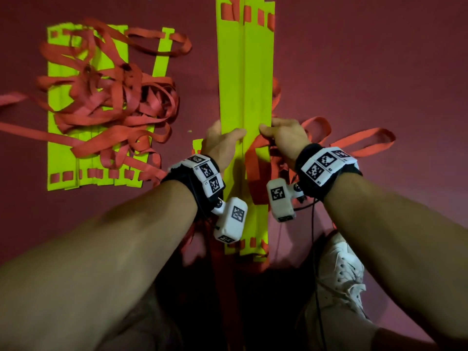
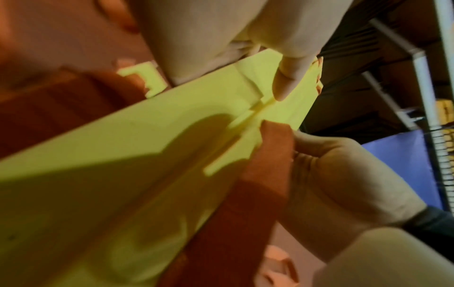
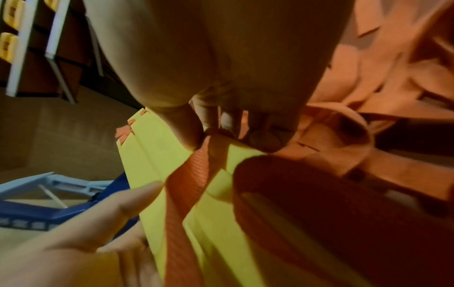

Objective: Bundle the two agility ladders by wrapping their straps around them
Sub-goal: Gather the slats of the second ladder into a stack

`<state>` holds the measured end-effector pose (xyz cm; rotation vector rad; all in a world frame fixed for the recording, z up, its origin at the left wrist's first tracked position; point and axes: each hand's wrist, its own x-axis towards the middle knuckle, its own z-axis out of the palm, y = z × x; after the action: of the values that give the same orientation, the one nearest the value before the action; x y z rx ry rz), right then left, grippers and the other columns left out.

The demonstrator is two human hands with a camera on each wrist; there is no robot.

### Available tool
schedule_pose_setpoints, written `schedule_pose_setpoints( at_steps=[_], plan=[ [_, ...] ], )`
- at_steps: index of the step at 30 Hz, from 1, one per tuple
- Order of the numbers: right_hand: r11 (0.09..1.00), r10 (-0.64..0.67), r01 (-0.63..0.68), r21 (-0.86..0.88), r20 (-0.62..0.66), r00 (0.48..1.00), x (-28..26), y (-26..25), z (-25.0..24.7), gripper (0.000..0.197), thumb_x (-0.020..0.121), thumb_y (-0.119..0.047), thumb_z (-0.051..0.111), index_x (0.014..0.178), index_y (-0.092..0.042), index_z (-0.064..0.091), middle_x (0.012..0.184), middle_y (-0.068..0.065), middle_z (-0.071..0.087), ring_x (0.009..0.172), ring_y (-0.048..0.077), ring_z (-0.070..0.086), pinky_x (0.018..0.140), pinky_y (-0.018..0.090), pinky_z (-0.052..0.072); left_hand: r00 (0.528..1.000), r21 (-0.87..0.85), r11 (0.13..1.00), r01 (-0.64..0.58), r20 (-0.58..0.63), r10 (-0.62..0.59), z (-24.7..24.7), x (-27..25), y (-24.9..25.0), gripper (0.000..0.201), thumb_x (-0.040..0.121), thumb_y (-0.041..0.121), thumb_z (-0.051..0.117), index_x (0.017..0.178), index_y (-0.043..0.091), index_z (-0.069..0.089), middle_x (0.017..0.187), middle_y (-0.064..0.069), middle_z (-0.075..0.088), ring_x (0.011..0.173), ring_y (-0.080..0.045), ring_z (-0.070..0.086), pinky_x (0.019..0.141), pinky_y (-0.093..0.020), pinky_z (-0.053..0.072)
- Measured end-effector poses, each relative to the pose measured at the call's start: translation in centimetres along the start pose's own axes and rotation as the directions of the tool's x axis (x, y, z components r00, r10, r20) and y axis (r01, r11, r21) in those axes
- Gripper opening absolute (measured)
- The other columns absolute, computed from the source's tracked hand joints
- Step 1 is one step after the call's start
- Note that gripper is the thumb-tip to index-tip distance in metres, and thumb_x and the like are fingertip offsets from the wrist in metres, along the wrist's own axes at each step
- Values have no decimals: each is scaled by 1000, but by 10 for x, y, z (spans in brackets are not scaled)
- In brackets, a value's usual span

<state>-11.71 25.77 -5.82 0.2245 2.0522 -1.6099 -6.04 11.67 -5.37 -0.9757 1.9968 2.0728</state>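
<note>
Both forearms reach forward over the floor, wrists close together above the stacked ladder. The left hand grips the stack's left edge, thumb flat on top. The right hand pinches a red strap against the stack's right edge. A second ladder lies to the left, its straps tangled.

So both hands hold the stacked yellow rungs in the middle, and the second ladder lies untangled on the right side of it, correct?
Not quite: the head view shows the second ladder on the left, tangled in its red straps. Both the left hand and right hand do hold the stacked rungs.
</note>
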Motion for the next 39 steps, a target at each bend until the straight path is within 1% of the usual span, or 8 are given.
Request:
schedule_pose_setpoints(
  at_steps=[4, 7, 10, 13, 22, 27, 33, 39],
  plan=[
    [995, -98, 98, 21, 19, 995, -18, -36, 8, 19, 98, -9, 60, 86, -17, 71, 72, 0, 70, 73, 23, 63, 69, 36, 50, 989, 43, 988, -150, -8, 150, -12, -11, 31, 91, 72, 63, 75, 143, 12, 52, 139, -5, 61, 128, -25, 57, 108, -40, 46],
    [988, -157, 156, 10, 36, 987, -33, -62, 12, 22, 100, -14, 59, 82, -17, 71, 69, 0, 71, 77, 28, 61, 68, 41, 46, 975, 112, 969, -219, -22, 223, -23, -26, 60, 48, 83, 44, 74, 114, 9, 65, 103, -4, 72, 98, -28, 66, 81, -34, 54],
    [967, -252, 252, -21, 36, 967, -45, -88, 14, 31, 101, -18, 59, 70, -14, 65, 61, 2, 64, 61, 23, 58, 57, 32, 42, 948, 147, 941, -305, -47, 315, -34, -41, 90, 41, 82, 41, 76, 100, 5, 68, 106, -19, 74, 102, -39, 68, 87, -54, 55],
    [925, -368, 371, -79, 48, 928, -61, -117, 15, 32, 102, -20, 57, 71, -16, 65, 57, -3, 62, 49, 12, 53, 48, 25, 39, 927, 154, 919, -362, -45, 373, -47, -53, 122, 61, 67, 54, 73, 107, 7, 72, 106, -14, 76, 98, -35, 71, 88, -54, 57],
    [750, -595, 594, -291, 98, 798, -117, -240, -1, 33, 103, -28, 55, 71, -24, 64, 60, -12, 65, 57, 10, 59, 60, 31, 45, 824, 84, 826, -558, -68, 563, -64, -102, 232, 27, 94, 23, 68, 119, 13, 69, 114, -7, 74, 106, -27, 70, 97, -46, 55],
    [672, -664, 641, -372, 83, 744, -131, -288, -11, 33, 100, -36, 56, 92, -7, 71, 90, 12, 75, 70, 16, 63, 67, 38, 51, 784, 47, 786, -617, -52, 619, -68, -120, 277, 26, 78, 39, 65, 101, 27, 70, 110, -4, 76, 104, -28, 71, 97, -50, 55],
    [668, -672, 640, -381, 61, 738, -134, -289, -5, 55, 83, -52, 50, 94, -2, 69, 90, 17, 73, 72, 28, 65, 72, 52, 53, 753, 31, 753, -657, -20, 658, -75, -115, 272, 21, 82, 41, 60, 100, 36, 70, 112, 1, 76, 108, -25, 70, 98, -53, 54],
    [617, -678, 650, -444, 121, 726, -129, -283, 1, 44, 95, -41, 54, 82, -1, 65, 74, 16, 67, 63, 24, 59, 68, 55, 53, 769, 77, 766, -638, 21, 639, -86, -114, 264, 27, 83, 41, 55, 108, 37, 66, 119, 1, 73, 112, -25, 68, 101, -51, 52]
  ],
)
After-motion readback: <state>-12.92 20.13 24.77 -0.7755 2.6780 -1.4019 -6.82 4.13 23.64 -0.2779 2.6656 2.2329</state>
